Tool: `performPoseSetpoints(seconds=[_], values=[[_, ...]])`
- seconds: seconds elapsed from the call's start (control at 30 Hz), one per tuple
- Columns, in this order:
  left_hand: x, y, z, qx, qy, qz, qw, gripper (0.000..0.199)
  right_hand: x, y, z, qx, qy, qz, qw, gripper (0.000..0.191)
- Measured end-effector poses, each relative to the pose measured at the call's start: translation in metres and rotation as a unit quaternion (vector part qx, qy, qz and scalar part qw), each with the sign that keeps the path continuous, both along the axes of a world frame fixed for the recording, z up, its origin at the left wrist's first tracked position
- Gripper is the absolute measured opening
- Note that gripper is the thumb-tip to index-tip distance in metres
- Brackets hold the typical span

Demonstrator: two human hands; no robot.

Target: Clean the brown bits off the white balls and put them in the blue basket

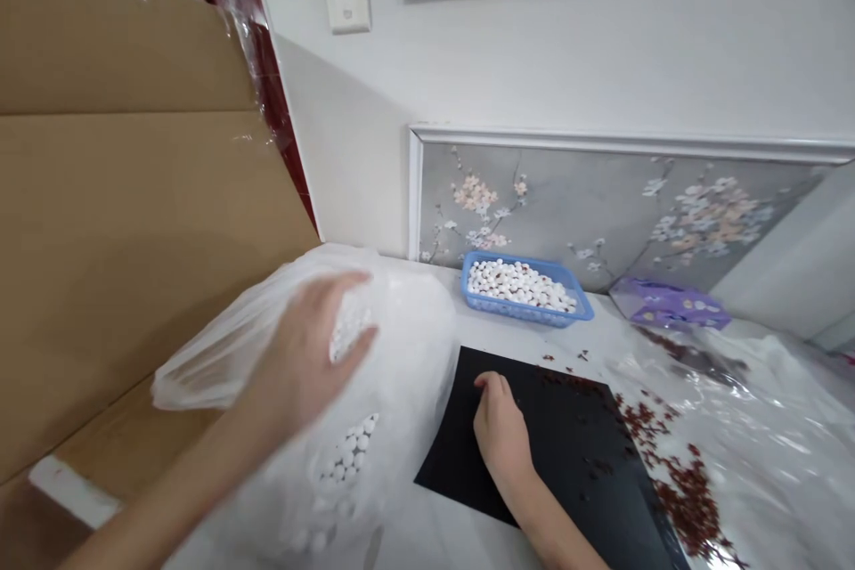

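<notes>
My left hand (317,347) reaches over a translucent white plastic bag (414,347), its thumb and fingers spread and nothing seen in them. Inside the bag, small white balls (351,450) show through gaps in the film. Over a black sheet (567,436) on the white surface, my right hand (498,427) has its fingers curled together. Whatever those fingers may hold is hidden. A few small dark red star-shaped pieces (598,466) lie on the sheet to the right of this hand.
Behind the sheet stands a blue basket (581,313) full of white balls. More red pieces (688,499) are heaped at the right beside clear plastic film (768,436). A purple packet (674,305) lies by the wall. A large cardboard box (126,232) borders the left side.
</notes>
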State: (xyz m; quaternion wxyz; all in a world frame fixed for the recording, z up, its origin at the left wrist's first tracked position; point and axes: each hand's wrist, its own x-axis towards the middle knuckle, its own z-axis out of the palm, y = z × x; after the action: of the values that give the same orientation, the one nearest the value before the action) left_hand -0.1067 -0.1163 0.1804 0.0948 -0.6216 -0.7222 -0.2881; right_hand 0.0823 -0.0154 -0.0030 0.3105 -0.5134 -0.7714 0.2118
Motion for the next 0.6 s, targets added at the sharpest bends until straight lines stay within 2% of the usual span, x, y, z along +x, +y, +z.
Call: performPoseSetpoints(seconds=[0.07,0.1,0.13,0.17,0.23,0.3,0.37,0.43,0.5,0.6], values=[[0.041,-0.018,-0.023,-0.044,-0.094,-0.108,0.989,0.025,0.002,0.007,-0.001,-0.012,0.121,-0.012,0.992,0.018],[0.061,-0.023,-0.038,-0.077,-0.15,-0.16,0.973,0.02,0.003,0.008,0.0,-0.034,0.183,-0.019,0.982,0.017],[0.078,-0.025,-0.055,-0.117,-0.217,-0.185,0.951,0.019,0.004,0.008,0.002,-0.067,0.244,-0.027,0.967,0.016],[0.092,-0.022,-0.073,-0.141,-0.294,-0.182,0.928,0.02,0.005,0.006,0.005,-0.104,0.302,-0.036,0.947,0.017],[0.114,-0.01,-0.108,-0.134,-0.457,-0.119,0.871,0.024,0.009,0.0,0.011,-0.162,0.393,-0.055,0.903,0.02],[0.127,0.008,-0.133,-0.125,-0.588,-0.093,0.794,0.034,0.016,-0.01,0.017,-0.156,0.431,-0.069,0.886,0.024],[0.137,0.025,-0.148,-0.156,-0.689,-0.094,0.701,0.04,0.025,-0.017,0.018,-0.094,0.421,-0.094,0.897,0.028],[0.145,0.035,-0.154,-0.162,-0.739,-0.099,0.646,0.042,0.035,-0.02,0.015,-0.027,0.396,-0.122,0.91,0.03],[0.152,0.04,-0.156,-0.149,-0.767,-0.11,0.614,0.041,0.041,-0.02,0.01,0.007,0.373,-0.143,0.917,0.031],[0.159,0.04,-0.16,-0.132,-0.795,-0.119,0.58,0.04,0.045,-0.02,0.005,0.012,0.343,-0.143,0.928,0.032]])
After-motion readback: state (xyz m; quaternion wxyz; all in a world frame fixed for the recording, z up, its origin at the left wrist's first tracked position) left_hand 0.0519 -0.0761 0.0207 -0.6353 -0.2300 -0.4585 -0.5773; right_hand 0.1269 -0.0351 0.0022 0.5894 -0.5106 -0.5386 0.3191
